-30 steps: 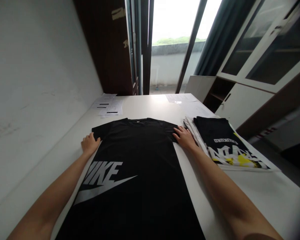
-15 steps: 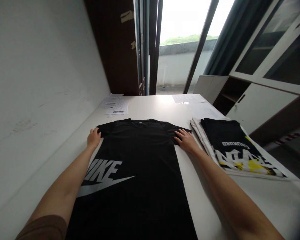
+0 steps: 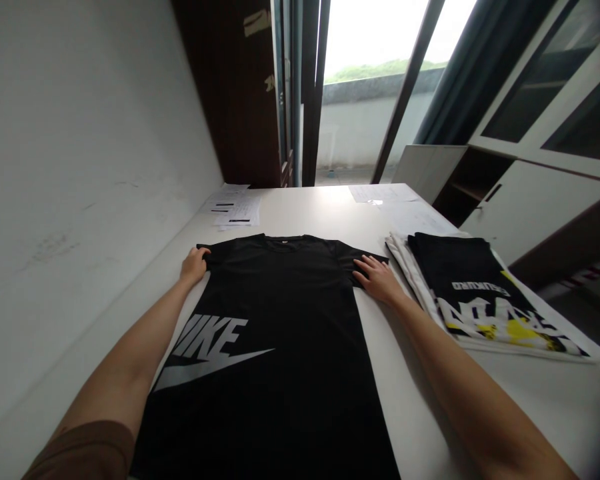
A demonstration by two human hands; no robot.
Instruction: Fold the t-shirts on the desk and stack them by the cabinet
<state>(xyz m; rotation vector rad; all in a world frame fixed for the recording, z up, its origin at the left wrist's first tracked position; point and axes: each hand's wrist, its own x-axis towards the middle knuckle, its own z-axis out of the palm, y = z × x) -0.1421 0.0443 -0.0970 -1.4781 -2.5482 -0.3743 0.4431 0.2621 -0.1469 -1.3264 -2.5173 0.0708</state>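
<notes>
A black T-shirt point(image 3: 290, 373) lies spread flat on the white table, collar away from me, with a large grey NIKE print and swoosh on its left side. At the end of its left sleeve, my left hand point(image 3: 195, 265) is closed, fingers curled over the hem. My right hand point(image 3: 377, 277) rests flat on the right sleeve with fingers spread. The shirt's lower hem runs out of the bottom of the view.
Folded clothes point(image 3: 455, 260) are stacked at the right, a black printed one on top of white ones. Papers point(image 3: 237, 212) lie at the far left of the table point(image 3: 300, 207), and more sheets point(image 3: 383, 193) at its far right. A wall point(image 3: 80, 167) borders the left side.
The camera view has shifted slightly, so the scene sits a little farther right. Both hands stay at the sleeves, and the T-shirt lies as before.
</notes>
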